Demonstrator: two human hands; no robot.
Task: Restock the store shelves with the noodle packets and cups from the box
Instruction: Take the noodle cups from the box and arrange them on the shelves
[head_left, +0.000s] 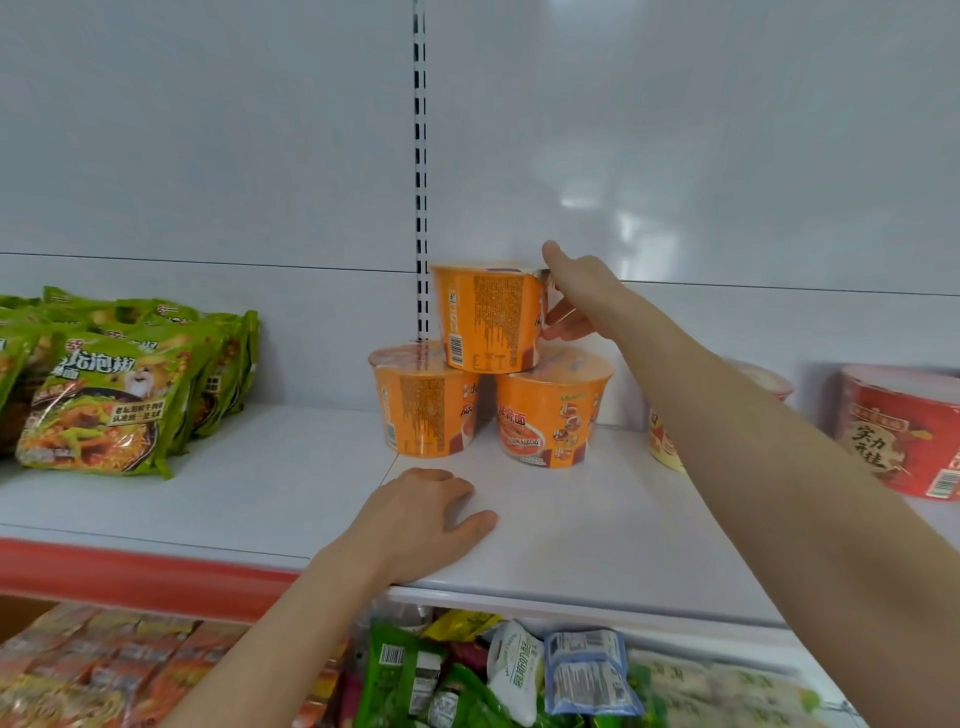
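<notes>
My right hand grips the top orange noodle cup by its right side, thumb over the rim, fingers against the wall. That cup sits on two more orange cups on the white shelf. My left hand lies open, palm down, on the shelf just in front of them. Green noodle packets are well to its left; a red cup stands beyond my right forearm.
</notes>
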